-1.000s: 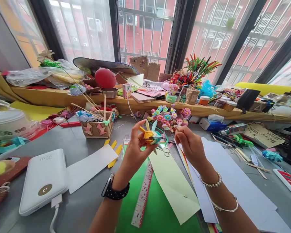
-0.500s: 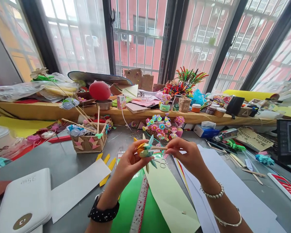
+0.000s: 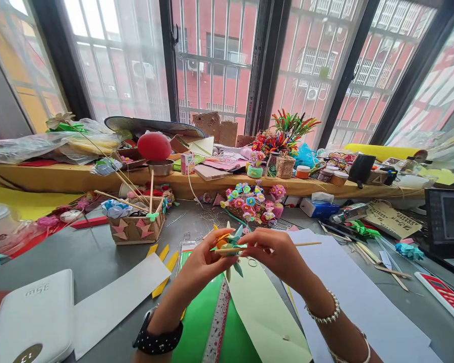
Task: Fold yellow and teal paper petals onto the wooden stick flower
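Observation:
My left hand point(image 3: 200, 262) is closed around a folded paper flower point(image 3: 235, 236) with teal, pale green and orange petals, held above the worktop. A thin wooden stick point(image 3: 308, 244) is pinched in my right hand point(image 3: 274, 250); it lies across the front of the flower, its far end sticking out to the right. Fingers of both hands hide parts of the flower. Beneath them lie a pale green paper strip point(image 3: 267, 307), a patterned ruler point(image 3: 218, 320) and a green sheet point(image 3: 196, 312).
Left are a cardboard basket point(image 3: 136, 229), a white paper strip point(image 3: 123, 302), yellow paper strips point(image 3: 170, 267) and a white power bank point(image 3: 34, 312). White sheets point(image 3: 363, 297) lie right, near a red calculator point(image 3: 444, 297) and a laptop point(image 3: 448, 222). Small crochet-like flowers point(image 3: 249, 199) stand behind.
My right hand has come left, closer to the flower. The stick now crosses the flower's front and reaches out past my right hand. My view has shifted slightly.

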